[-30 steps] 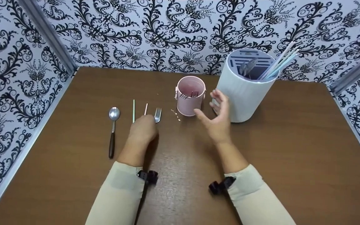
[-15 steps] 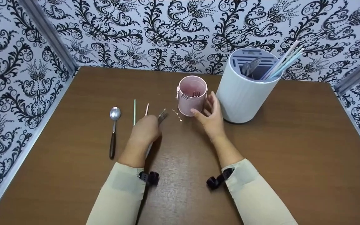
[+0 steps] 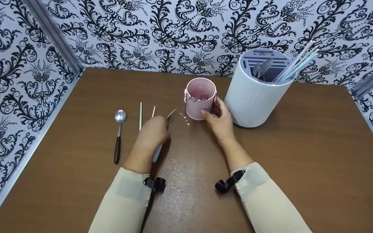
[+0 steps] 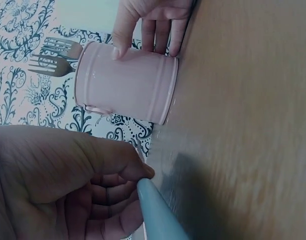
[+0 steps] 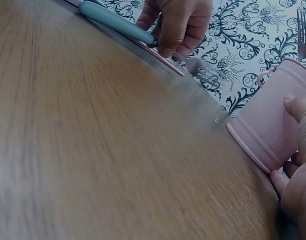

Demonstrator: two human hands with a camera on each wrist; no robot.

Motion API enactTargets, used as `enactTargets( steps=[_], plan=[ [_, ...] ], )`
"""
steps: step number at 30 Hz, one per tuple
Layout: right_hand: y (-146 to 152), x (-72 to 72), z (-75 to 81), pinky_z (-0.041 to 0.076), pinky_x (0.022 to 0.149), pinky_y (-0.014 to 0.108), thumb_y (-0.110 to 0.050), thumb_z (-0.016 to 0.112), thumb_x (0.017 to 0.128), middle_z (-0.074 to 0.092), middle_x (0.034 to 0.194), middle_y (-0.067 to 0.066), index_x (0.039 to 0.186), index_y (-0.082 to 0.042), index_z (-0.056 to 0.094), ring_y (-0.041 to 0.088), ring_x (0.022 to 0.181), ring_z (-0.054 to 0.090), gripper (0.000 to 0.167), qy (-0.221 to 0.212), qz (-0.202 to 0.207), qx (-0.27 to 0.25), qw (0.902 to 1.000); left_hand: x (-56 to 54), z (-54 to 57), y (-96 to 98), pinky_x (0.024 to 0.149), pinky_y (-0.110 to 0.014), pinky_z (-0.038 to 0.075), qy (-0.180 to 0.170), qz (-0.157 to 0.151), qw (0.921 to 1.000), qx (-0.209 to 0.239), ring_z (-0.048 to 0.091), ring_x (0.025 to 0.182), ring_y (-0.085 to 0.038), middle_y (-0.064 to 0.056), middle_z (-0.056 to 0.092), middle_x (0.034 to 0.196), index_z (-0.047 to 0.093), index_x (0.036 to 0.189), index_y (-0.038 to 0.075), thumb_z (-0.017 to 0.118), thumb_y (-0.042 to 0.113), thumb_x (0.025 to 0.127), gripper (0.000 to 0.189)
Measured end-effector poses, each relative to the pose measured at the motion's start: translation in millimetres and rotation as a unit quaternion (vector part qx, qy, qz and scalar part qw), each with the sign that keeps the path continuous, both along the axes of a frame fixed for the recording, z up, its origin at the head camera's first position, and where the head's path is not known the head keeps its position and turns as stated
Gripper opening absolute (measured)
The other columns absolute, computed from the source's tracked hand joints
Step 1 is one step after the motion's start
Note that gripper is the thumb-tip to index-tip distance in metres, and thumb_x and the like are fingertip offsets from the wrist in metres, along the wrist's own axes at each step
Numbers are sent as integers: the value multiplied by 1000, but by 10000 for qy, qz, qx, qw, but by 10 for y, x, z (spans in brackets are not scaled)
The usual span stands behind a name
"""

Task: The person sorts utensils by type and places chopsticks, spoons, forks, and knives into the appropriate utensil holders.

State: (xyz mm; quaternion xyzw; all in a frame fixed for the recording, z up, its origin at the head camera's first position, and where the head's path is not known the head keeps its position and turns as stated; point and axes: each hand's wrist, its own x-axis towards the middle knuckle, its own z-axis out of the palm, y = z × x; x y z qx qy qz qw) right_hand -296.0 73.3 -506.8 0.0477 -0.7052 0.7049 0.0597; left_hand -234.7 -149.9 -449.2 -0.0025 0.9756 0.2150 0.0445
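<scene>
Behind your work rise white wall panels with a black scrolling pattern [image 3: 121, 37], and in front of them spreads the brown wood-grain tabletop [image 3: 312, 145]. Your cream fabric sleeves [image 3: 120, 200] reach in from the near edge, each with a black device [image 3: 160, 184] at the wrist. On the right stands a tall white oval utensil holder [image 3: 256, 102] with a slotted grey-violet top, carrying silvery metal utensils [image 3: 264, 68] and a slanting bundle of thin pastel sticks [image 3: 299, 66]. Next come your hands: your left hand [image 3: 153, 132] pinches a metal fork with a pale blue handle [image 3: 157, 154] between thumb and fingers, while your right hand [image 3: 220, 123] grasps a pink cylindrical pail with side lugs [image 3: 195, 110], thumb on its near wall and fingers round its right side. The pail stands upright on the tabletop, left of the holder and apart from it, with the tines of two metal forks [image 3: 204, 96] showing at its mouth. A metal spoon with a dark brown handle [image 3: 117, 147] lies left of your left hand. The held fork's tines point towards the pail, near it but apart; you cannot tell whether its handle end touches the tabletop. Just beyond your left hand, which partly covers them, are a thin pale green stick [image 3: 141, 115] and a thin pink stick [image 3: 154, 111]. Smallest are the pale specks [image 3: 188, 124] beside the pail.
</scene>
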Motion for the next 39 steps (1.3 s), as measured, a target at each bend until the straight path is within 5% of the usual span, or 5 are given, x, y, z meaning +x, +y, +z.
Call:
enactTargets(
  steps=[13,26,33,39],
  plan=[
    [-6,10,-2,45,116,48,-4,78,89,51,155,22,155,1,42,35,138,53,75,-25,-1,-159,9999,-49,73,39,73,-46,58,392,408,9953,790,68,82,-31,-18,74,96,64,97,2,56,3,90,11],
    [-14,-1,-3,46,116,48,-6,76,91,52,154,23,154,2,43,36,137,54,72,25,-33,-114,9999,-142,400,109,94,-47,55,1597,814,9706,1606,67,103,-33,-15,70,107,63,109,2,61,11,99,13],
    [-12,0,0,46,116,46,-9,76,93,52,154,21,154,1,43,34,137,54,71,-7,-13,-11,10000,-237,698,253,94,-40,55,2605,936,9342,2250,66,102,-29,-15,68,109,63,111,0,63,8,99,15],
    [-4,3,-2,45,117,45,-9,72,95,52,154,21,155,-1,43,33,139,52,67,-31,-30,23,10000,-314,821,443,88,-27,57,3545,762,8825,2995,65,98,-26,-17,64,106,60,107,-5,63,4,100,12]
  ],
)
